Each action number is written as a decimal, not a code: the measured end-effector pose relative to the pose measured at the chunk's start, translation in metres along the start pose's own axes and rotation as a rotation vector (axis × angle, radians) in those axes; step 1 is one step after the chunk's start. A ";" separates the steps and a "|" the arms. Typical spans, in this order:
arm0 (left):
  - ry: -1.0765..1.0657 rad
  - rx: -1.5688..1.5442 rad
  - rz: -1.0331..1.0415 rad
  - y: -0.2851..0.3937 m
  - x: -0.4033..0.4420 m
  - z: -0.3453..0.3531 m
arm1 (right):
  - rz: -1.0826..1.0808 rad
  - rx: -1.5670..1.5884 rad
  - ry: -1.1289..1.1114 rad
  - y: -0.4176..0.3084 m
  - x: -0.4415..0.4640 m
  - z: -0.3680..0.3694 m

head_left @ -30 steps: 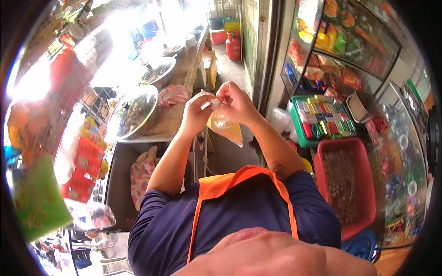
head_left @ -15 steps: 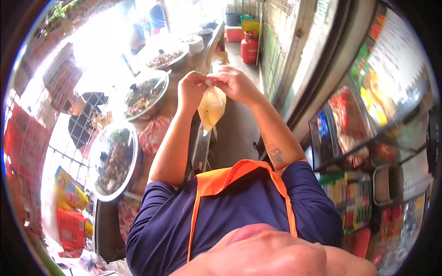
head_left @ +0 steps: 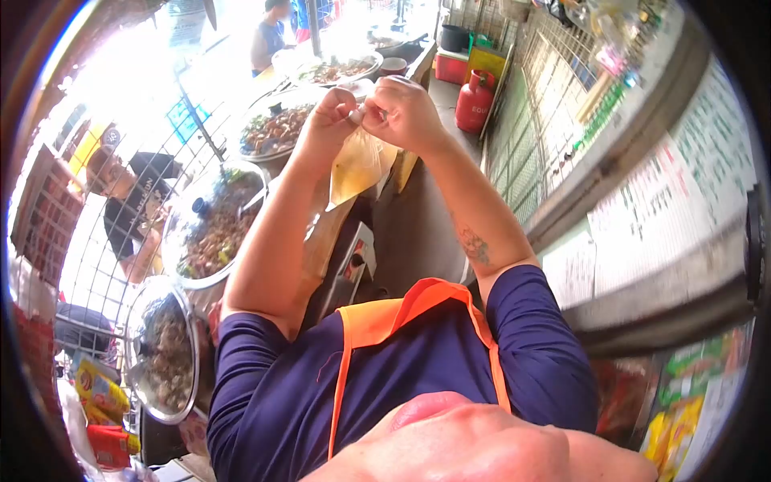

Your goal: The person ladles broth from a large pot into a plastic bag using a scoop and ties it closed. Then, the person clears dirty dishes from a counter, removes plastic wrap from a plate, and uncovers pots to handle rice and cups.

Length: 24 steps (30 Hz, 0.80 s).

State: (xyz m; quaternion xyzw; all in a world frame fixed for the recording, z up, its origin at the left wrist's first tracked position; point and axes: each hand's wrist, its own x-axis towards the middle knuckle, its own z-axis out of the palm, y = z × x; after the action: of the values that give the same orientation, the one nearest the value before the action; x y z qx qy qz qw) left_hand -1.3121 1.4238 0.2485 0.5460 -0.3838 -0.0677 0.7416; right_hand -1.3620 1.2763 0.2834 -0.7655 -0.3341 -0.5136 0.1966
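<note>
A clear plastic bag (head_left: 351,171) of yellowish liquid hangs below my two hands, with its neck gathered at the top. My left hand (head_left: 325,124) pinches the bag's neck between thumb and fingers. Right beside it, my right hand (head_left: 403,112) is closed on the same neck, knuckles up. The fingertips of both hands meet there, and whether the neck is knotted cannot be seen. To the left of my forearms, a large pan of food under a glass lid (head_left: 215,229) stands on the counter, with another lidded pan (head_left: 273,132) behind my left hand.
A third lidded pan (head_left: 165,349) sits nearer on the left. Beyond the wire grille, a person in a dark shirt (head_left: 132,197) faces the counter. A red gas cylinder (head_left: 475,103) stands at the far end of the walkway. Handwritten sheets (head_left: 666,217) hang on the right.
The view has swung round, so the pans and the gas cylinder sit differently in it. Both hands stay together at the bag's neck, with the fingers curled more tightly, and the bag appears slightly higher.
</note>
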 end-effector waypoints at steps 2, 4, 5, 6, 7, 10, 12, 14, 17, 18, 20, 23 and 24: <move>-0.143 0.046 0.052 -0.003 0.028 -0.015 | -0.086 -0.040 -0.028 0.029 0.012 0.005; -0.142 0.034 0.060 -0.003 0.054 -0.018 | -0.223 -0.075 -0.017 0.061 0.027 0.017; -0.145 0.020 0.054 -0.006 0.065 -0.022 | -0.236 -0.067 -0.018 0.077 0.034 0.020; -0.206 0.168 -0.007 -0.010 0.077 -0.032 | -0.249 -0.090 -0.028 0.089 0.042 0.020; -0.195 0.177 0.002 -0.015 0.088 -0.039 | -0.262 -0.114 -0.035 0.101 0.049 0.021; -0.175 0.266 -0.115 -0.020 0.106 -0.047 | -0.279 -0.033 -0.120 0.129 0.063 0.034; -0.075 0.270 -0.152 -0.021 0.110 -0.057 | -0.173 0.173 -0.345 0.155 0.077 0.045; 0.055 0.239 -0.175 -0.021 0.111 -0.070 | -0.045 0.397 -0.328 0.182 0.103 0.071; 0.215 0.304 -0.168 -0.007 0.098 -0.075 | 0.083 0.619 -0.248 0.234 0.147 0.143; 0.262 0.346 -0.163 -0.006 0.095 -0.081 | 0.070 0.648 -0.247 0.228 0.159 0.156; 0.331 0.389 -0.160 0.000 0.091 -0.082 | 0.252 0.391 -0.182 0.211 0.195 0.169; 0.421 0.457 -0.188 0.005 0.084 -0.090 | 0.414 0.332 -0.316 0.196 0.230 0.190; 0.458 0.431 -0.212 0.007 0.081 -0.092 | 0.445 0.342 -0.368 0.195 0.236 0.198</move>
State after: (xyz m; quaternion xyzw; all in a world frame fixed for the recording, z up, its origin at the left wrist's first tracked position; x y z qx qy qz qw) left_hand -1.1986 1.4539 0.2846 0.7285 -0.1534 0.0628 0.6647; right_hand -1.0344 1.3403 0.4296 -0.8555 -0.2701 -0.2476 0.3657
